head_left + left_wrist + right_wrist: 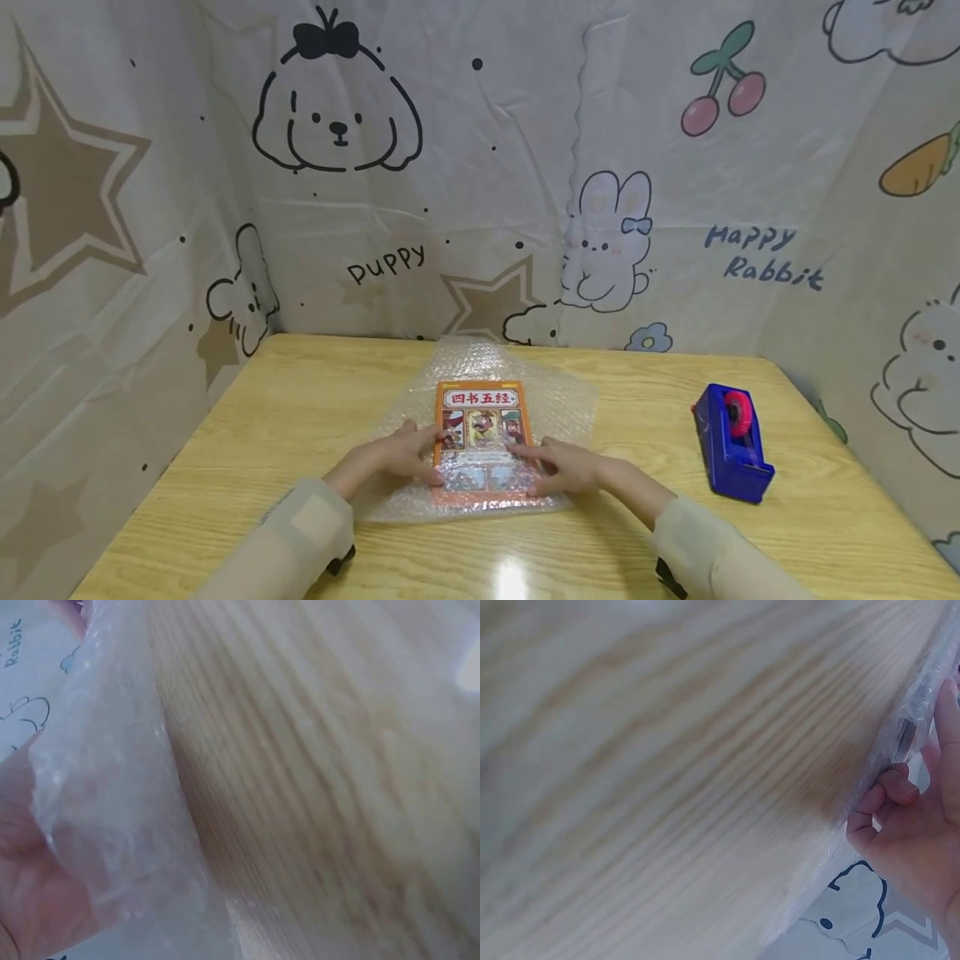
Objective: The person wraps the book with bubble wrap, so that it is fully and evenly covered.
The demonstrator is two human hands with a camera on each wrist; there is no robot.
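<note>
An orange comic-style book (483,417) with Chinese characters on its cover lies face up at the middle of the table. It sits on a sheet of bubble wrap (566,400), and a folded-over part of the wrap covers its lower half. My left hand (393,457) is at the book's left side, fingers spread against its edge and the wrap. On the right side, my right hand (573,467) reaches over the edge, its index finger extended onto the cover and its thumb near the lower corner. In the right wrist view, other fingers (885,795) are bent against the wrap.
A blue tape dispenser (731,446) with a pink-red core stands on the wood-grain table (285,417) at the right. Cartoon-printed cloth (487,167) hangs behind the table and along both sides.
</note>
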